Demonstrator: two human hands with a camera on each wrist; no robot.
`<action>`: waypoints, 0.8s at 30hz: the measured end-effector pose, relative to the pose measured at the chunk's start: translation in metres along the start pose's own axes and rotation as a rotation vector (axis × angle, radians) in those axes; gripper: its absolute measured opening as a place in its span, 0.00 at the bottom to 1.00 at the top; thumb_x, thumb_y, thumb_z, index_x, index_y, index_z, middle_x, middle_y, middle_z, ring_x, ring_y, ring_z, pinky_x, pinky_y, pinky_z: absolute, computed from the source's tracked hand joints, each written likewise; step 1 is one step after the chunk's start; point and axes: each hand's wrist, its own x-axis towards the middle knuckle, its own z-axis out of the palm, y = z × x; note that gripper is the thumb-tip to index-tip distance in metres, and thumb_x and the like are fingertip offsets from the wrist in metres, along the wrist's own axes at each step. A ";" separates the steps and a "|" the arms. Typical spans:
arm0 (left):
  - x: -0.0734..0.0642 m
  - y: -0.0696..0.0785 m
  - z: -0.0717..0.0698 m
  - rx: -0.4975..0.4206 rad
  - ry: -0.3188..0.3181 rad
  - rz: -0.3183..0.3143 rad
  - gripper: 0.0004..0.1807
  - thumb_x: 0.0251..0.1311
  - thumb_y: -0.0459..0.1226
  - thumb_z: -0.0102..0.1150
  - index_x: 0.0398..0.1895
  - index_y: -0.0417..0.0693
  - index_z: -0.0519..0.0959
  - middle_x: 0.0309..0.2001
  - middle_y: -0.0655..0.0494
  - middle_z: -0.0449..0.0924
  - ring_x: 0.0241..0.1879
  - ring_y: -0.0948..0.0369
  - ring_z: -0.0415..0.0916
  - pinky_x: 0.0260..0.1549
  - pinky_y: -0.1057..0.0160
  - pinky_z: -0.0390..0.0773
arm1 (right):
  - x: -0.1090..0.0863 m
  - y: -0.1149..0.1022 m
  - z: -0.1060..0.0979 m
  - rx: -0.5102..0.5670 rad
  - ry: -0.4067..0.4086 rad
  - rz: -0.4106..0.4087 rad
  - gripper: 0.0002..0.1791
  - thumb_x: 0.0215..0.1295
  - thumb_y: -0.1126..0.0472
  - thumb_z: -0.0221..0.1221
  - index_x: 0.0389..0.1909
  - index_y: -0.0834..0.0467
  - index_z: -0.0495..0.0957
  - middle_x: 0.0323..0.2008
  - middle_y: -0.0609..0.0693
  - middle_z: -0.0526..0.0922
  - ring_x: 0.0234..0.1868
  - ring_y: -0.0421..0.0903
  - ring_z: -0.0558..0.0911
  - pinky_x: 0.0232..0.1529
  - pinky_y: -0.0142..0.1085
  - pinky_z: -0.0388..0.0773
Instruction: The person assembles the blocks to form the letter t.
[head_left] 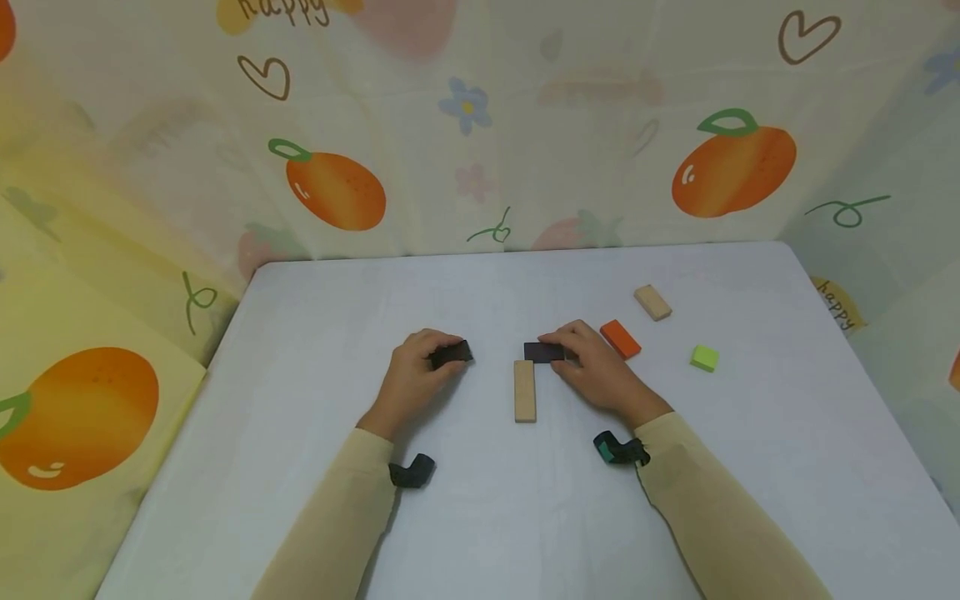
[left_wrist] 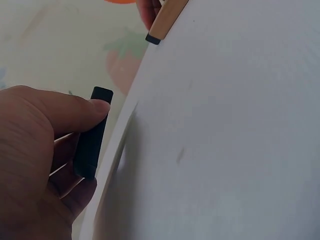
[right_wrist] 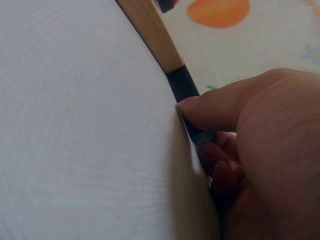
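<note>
My left hand (head_left: 417, 372) pinches a black block (left_wrist: 94, 135) between thumb and fingers, held above the white table in the left wrist view. To the right, my right hand (head_left: 597, 367) pinches a second black block (head_left: 543, 352) that lies sideways on the table, thumb on its near side. A plain wooden block (head_left: 525, 392) lies lengthwise toward me, its far end right at the left part of that black block. In the right wrist view the wooden block (right_wrist: 152, 35) and the black block (right_wrist: 182, 82) meet end to side.
Beyond the right hand lie an orange block (head_left: 620, 339), a small wooden block (head_left: 652, 302) and a light green block (head_left: 704, 358). The white table (head_left: 315, 333) ends at a fruit-patterned cloth (head_left: 525, 167) behind it. Each wrist wears a dark camera mount (head_left: 412, 472).
</note>
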 end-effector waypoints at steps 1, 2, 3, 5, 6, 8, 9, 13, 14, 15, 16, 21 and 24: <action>0.001 0.000 0.002 0.000 -0.006 0.001 0.18 0.64 0.30 0.79 0.56 0.41 0.88 0.55 0.48 0.87 0.58 0.48 0.80 0.58 0.46 0.80 | 0.000 0.000 0.000 0.002 0.000 -0.001 0.23 0.79 0.66 0.65 0.71 0.54 0.82 0.59 0.53 0.77 0.60 0.52 0.78 0.65 0.51 0.76; 0.003 0.001 0.004 0.003 -0.012 0.004 0.18 0.64 0.30 0.79 0.56 0.41 0.88 0.55 0.48 0.87 0.58 0.48 0.80 0.58 0.46 0.80 | 0.000 0.001 0.000 0.002 0.000 -0.002 0.23 0.79 0.66 0.65 0.71 0.54 0.82 0.59 0.53 0.77 0.60 0.52 0.78 0.65 0.51 0.76; 0.004 0.002 0.006 0.004 -0.017 0.005 0.18 0.64 0.29 0.79 0.56 0.41 0.88 0.55 0.48 0.87 0.58 0.48 0.80 0.58 0.46 0.80 | 0.000 0.001 0.000 0.003 0.000 -0.001 0.23 0.79 0.66 0.65 0.71 0.54 0.82 0.59 0.53 0.77 0.60 0.52 0.78 0.65 0.51 0.76; 0.007 0.005 0.009 0.007 -0.030 0.004 0.18 0.64 0.29 0.79 0.56 0.41 0.88 0.55 0.48 0.87 0.58 0.48 0.80 0.58 0.46 0.80 | 0.000 0.002 0.000 0.008 -0.001 0.000 0.23 0.79 0.66 0.65 0.71 0.54 0.82 0.59 0.53 0.77 0.61 0.52 0.78 0.65 0.52 0.76; 0.009 0.006 0.011 0.010 -0.036 0.004 0.18 0.64 0.29 0.79 0.56 0.41 0.88 0.55 0.48 0.87 0.58 0.48 0.80 0.59 0.46 0.80 | 0.000 0.002 0.000 0.011 -0.002 0.003 0.23 0.79 0.66 0.65 0.71 0.53 0.82 0.59 0.53 0.77 0.60 0.52 0.78 0.65 0.52 0.76; 0.012 0.009 0.015 0.020 -0.052 0.005 0.17 0.64 0.29 0.78 0.56 0.41 0.88 0.55 0.48 0.87 0.58 0.48 0.80 0.59 0.47 0.79 | 0.000 0.002 0.000 0.015 -0.002 0.007 0.23 0.79 0.66 0.65 0.71 0.53 0.82 0.59 0.53 0.77 0.60 0.52 0.78 0.65 0.52 0.76; 0.014 0.010 0.017 0.022 -0.060 0.003 0.17 0.64 0.29 0.78 0.56 0.41 0.88 0.55 0.49 0.87 0.58 0.48 0.80 0.59 0.47 0.79 | 0.000 0.002 0.000 0.017 -0.002 0.010 0.23 0.79 0.66 0.65 0.71 0.53 0.82 0.59 0.53 0.77 0.60 0.52 0.78 0.65 0.52 0.76; 0.021 0.013 0.025 0.032 -0.088 0.003 0.18 0.65 0.30 0.78 0.57 0.42 0.89 0.56 0.50 0.87 0.58 0.50 0.80 0.61 0.48 0.79 | 0.000 0.002 0.000 0.009 -0.002 0.014 0.23 0.79 0.66 0.65 0.71 0.53 0.82 0.59 0.53 0.77 0.60 0.52 0.78 0.65 0.52 0.76; 0.022 0.013 0.027 0.032 -0.096 0.003 0.18 0.65 0.30 0.78 0.57 0.42 0.89 0.56 0.50 0.87 0.59 0.50 0.79 0.61 0.49 0.78 | 0.000 0.002 0.000 0.008 -0.003 0.016 0.23 0.79 0.66 0.65 0.71 0.53 0.82 0.59 0.53 0.77 0.60 0.52 0.78 0.65 0.52 0.76; 0.024 0.014 0.029 0.032 -0.103 0.004 0.18 0.65 0.30 0.78 0.57 0.42 0.89 0.56 0.50 0.87 0.59 0.50 0.79 0.61 0.49 0.78 | 0.000 0.002 0.000 0.007 -0.003 0.016 0.23 0.79 0.66 0.65 0.71 0.53 0.82 0.59 0.53 0.77 0.61 0.52 0.78 0.65 0.52 0.76; 0.025 0.014 0.031 0.035 -0.109 0.004 0.18 0.66 0.30 0.78 0.57 0.43 0.89 0.56 0.51 0.87 0.59 0.50 0.79 0.62 0.50 0.78 | 0.000 0.001 -0.001 0.008 -0.002 0.016 0.23 0.79 0.66 0.65 0.71 0.53 0.82 0.59 0.53 0.77 0.61 0.52 0.78 0.65 0.52 0.76; 0.031 0.015 0.040 0.053 -0.136 0.011 0.17 0.66 0.31 0.77 0.57 0.43 0.89 0.56 0.53 0.87 0.59 0.51 0.79 0.62 0.51 0.77 | 0.000 0.000 -0.002 0.018 -0.003 0.015 0.22 0.79 0.66 0.65 0.71 0.53 0.82 0.60 0.53 0.77 0.60 0.51 0.78 0.64 0.51 0.76; 0.033 0.016 0.043 0.058 -0.156 0.019 0.17 0.66 0.31 0.77 0.57 0.43 0.89 0.55 0.53 0.88 0.58 0.51 0.79 0.60 0.51 0.78 | 0.000 0.000 -0.002 0.025 -0.002 0.014 0.22 0.79 0.66 0.65 0.71 0.53 0.82 0.60 0.53 0.77 0.60 0.51 0.78 0.64 0.51 0.76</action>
